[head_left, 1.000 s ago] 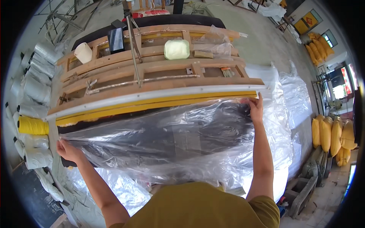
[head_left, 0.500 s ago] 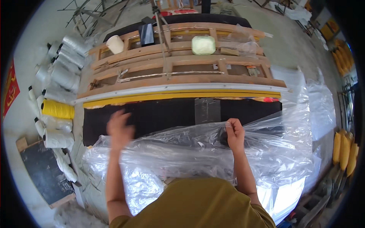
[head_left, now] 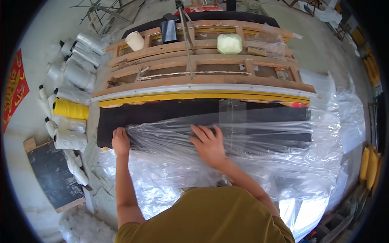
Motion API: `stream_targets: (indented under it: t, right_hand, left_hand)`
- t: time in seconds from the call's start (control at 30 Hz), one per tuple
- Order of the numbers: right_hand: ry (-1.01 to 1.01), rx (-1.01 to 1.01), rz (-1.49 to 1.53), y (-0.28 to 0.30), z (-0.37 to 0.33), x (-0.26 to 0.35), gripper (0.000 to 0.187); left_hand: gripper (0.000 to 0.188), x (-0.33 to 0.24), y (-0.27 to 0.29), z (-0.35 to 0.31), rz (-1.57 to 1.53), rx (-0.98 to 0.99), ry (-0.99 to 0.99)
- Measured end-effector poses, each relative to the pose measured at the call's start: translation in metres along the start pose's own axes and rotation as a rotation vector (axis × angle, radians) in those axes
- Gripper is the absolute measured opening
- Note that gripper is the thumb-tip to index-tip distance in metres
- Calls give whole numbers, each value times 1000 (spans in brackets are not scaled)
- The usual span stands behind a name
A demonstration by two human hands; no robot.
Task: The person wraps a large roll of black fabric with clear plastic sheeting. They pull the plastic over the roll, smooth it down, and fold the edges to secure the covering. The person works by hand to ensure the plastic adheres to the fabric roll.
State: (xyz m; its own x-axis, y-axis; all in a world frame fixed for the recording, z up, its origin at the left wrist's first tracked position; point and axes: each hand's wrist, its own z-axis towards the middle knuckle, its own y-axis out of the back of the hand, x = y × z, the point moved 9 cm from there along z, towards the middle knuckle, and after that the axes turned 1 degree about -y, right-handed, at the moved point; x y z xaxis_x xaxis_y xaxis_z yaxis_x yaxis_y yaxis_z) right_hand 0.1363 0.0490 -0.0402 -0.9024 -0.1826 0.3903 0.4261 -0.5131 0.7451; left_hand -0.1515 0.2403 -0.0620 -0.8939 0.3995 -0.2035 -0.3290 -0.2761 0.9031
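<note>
A long black panel (head_left: 162,110) lies crosswise in front of me, partly covered by clear plastic film (head_left: 170,139). My left hand (head_left: 120,141) is closed on a gathered edge of the film, over the panel's left part. From that grip the film runs in tight creases to the right. My right hand (head_left: 208,146) rests on the film near the middle, its fingers spread. Just right of it, a strip of clear tape (head_left: 232,109) crosses the panel. Loose film hangs in folds along the near side.
Beyond the panel run a yellow strip (head_left: 202,96) and a wooden slatted frame (head_left: 162,64). A tripod (head_left: 187,40), a white roll (head_left: 135,41) and a pale green container (head_left: 229,43) stand there. Rolls of film (head_left: 79,75) and a yellow spool (head_left: 71,109) line the left.
My left hand has moved down slightly and now grips the film. My right hand has let go of the film's edge, shifted left and opened onto it. Film now covers more of the panel.
</note>
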Motion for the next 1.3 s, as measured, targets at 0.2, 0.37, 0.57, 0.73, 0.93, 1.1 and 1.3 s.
stream_targets:
  t: [0.2,0.37,0.57,0.73,0.93,1.1,1.3]
  right_hand:
    - [-403,651,722,1,-33,-11,20]
    - [-853,1093,-548,156,-325,-230,35]
    - [-766,-253,-1199,456,-143,-281,22]
    - [-421,-138,-679,243,-66,-233,33]
    - [-785,-50,-743,234,-157,-290,29]
    - [-412,104,-487,147,-63,-212,38]
    - [-553,174,-456,140,-107,-255,37]
  left_hand:
    - [18,92,-47,-15,225,-126,-87]
    - [27,219,-28,-17,315,49,473]
    - [27,190,-24,-6,403,-39,667]
    - [27,192,-19,-9,391,-86,669]
    - [30,201,-25,-15,298,-100,569]
    - [30,243,-6,-29,224,-180,444]
    - [30,264,15,-76,185,-288,481]
